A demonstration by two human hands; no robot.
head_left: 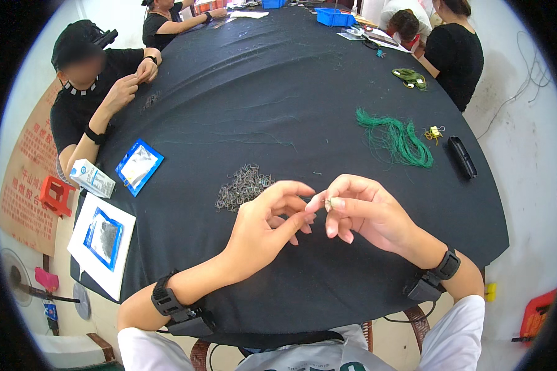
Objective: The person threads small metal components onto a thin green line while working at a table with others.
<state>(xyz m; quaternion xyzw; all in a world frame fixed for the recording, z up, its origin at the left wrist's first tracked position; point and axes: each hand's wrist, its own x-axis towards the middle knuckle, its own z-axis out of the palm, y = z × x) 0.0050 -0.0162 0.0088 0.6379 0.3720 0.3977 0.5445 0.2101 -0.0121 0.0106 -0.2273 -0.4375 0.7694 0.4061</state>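
Observation:
My left hand [266,226] hovers over the near middle of the table, its thumb brought up to curled fingers; whatever it may hold is too small to make out. Close beside it, my right hand [368,213] pinches a tiny pale object [328,203] between thumb and index finger; its kind does not show. The fingertips of both hands almost meet. Just beyond my left hand lies a heap of small, dark metal hooks [244,185]. Farther off to the right, a loose bundle of green thread [399,139] is spread on the dark cloth.
A black case [462,157] and a yellow binder clip [434,133] lie at the right. On the left are a blue packet [139,167], a carton [93,179] and a white board [120,263] with another packet. A person [93,93] works at the left edge; others sit farther back.

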